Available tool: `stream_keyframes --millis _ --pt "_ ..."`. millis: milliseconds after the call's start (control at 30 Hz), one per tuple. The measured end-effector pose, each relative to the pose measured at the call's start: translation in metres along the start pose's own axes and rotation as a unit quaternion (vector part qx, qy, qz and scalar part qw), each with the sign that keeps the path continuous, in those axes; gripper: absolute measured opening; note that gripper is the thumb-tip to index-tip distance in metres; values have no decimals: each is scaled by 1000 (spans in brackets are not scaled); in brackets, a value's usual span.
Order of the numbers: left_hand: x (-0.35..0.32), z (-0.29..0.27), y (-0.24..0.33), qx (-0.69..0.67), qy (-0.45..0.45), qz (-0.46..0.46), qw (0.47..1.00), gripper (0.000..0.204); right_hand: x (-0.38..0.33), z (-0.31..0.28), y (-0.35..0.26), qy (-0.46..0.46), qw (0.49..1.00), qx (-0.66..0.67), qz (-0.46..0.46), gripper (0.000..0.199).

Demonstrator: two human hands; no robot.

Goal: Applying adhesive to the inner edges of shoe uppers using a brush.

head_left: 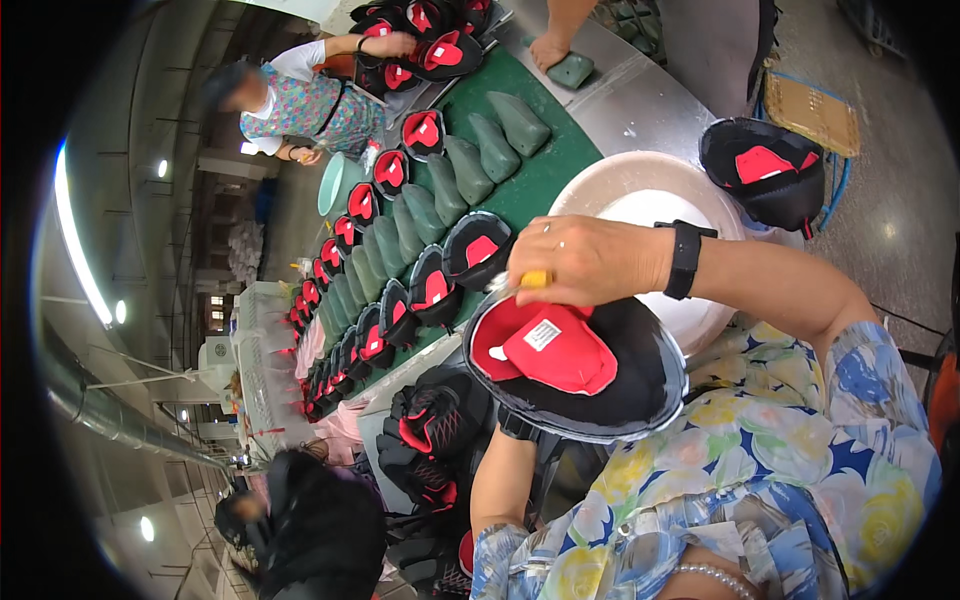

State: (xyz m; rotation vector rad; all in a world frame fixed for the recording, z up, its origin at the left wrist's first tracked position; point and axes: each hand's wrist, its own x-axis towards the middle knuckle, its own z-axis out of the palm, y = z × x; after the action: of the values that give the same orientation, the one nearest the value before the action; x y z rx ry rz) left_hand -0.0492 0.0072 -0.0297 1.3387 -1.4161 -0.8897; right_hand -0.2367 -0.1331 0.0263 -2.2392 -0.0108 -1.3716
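My right hand [585, 258] is closed around a small brush with a yellow handle [536, 279]. Its pale bristles touch the rim of a black shoe upper [640, 365] with a red lining and a white label. This upper is tilted so that its open underside faces me. My left forearm [505, 475] rises beneath the upper and bears it; the left hand itself is hidden behind it. Just beyond my right wrist stands a wide, pale basin [585, 190] with white liquid in it. Another black and red upper [765, 170] rests at the basin's far right.
A green conveyor belt [570, 135] carries rows of uppers and grey-green shoe lasts [465, 170]. Finished-looking black shoes [430, 410] are piled beside my left arm. Across the belt a co-worker [310, 105] handles uppers; another person's hand [548, 52] touches a last on the metal table.
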Motion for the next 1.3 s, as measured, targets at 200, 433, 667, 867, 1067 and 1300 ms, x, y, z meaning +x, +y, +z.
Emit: stream_keyframes --millis 200,433,667,867,1067,1300 --pt "14 -13 -10 -21 42 -10 999 56 -22 -23 14 -82 975 10 207 24" --pt "3 -35 -15 -51 87 -40 994 59 -30 -55 -4 -78 963 -16 258 25" --pt "-9 -45 -21 -93 128 -65 985 62 -31 -50 0 -121 974 -35 188 24" --pt "15 -72 -40 -185 186 -88 961 65 -60 -74 -15 -3 964 -5 265 19" --pt "64 -76 -86 -292 198 -90 931 67 -85 -62 -20 76 935 26 346 16" --pt "123 -41 -202 -286 212 -27 934 71 -105 -62 -20 51 905 36 420 16"
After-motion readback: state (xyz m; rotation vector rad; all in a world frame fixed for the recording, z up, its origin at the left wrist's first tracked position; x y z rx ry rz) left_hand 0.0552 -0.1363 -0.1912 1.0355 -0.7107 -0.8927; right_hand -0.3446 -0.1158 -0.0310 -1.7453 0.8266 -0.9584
